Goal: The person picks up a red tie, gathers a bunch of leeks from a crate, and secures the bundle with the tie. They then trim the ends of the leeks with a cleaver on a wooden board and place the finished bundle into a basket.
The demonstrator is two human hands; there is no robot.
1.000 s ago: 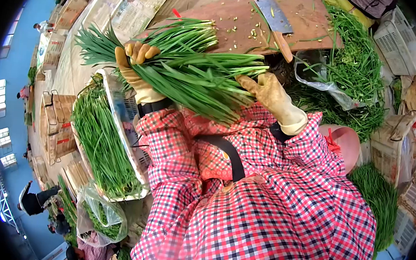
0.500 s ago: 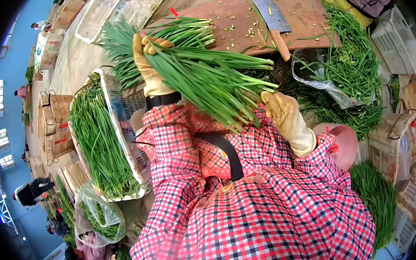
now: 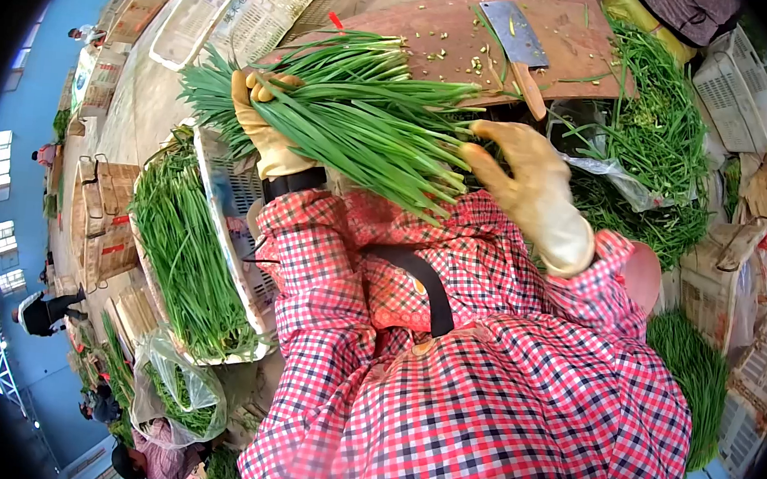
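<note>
My left hand [image 3: 268, 122], in a yellowed glove, is wrapped round the leafy part of a bunch of garlic chives [image 3: 374, 135]. The bunch lies across in front of my checked smock, its pale stalk ends pointing right. Beside those ends is my right hand [image 3: 528, 174], gloved too, with thumb and fingers spread and the fingertips close to the stalks. Another bundle of chives [image 3: 362, 55] rests on the brown board [image 3: 435, 41], just beyond the held bunch. A cleaver [image 3: 516, 47] with a wooden handle lies on the same board.
Left of me stands a white crate [image 3: 233, 268] filled with chives. Loose trimmings [image 3: 655, 108] are heaped at the right around a plastic bag [image 3: 618, 172]. A pink bucket [image 3: 642, 273] is by my right elbow. White crates [image 3: 271, 5] stand beyond the board, and people work at far left.
My right hand has shifted upward and opened its fingers at the stalk ends. The held bunch has moved slightly left, with my left hand still round it.
</note>
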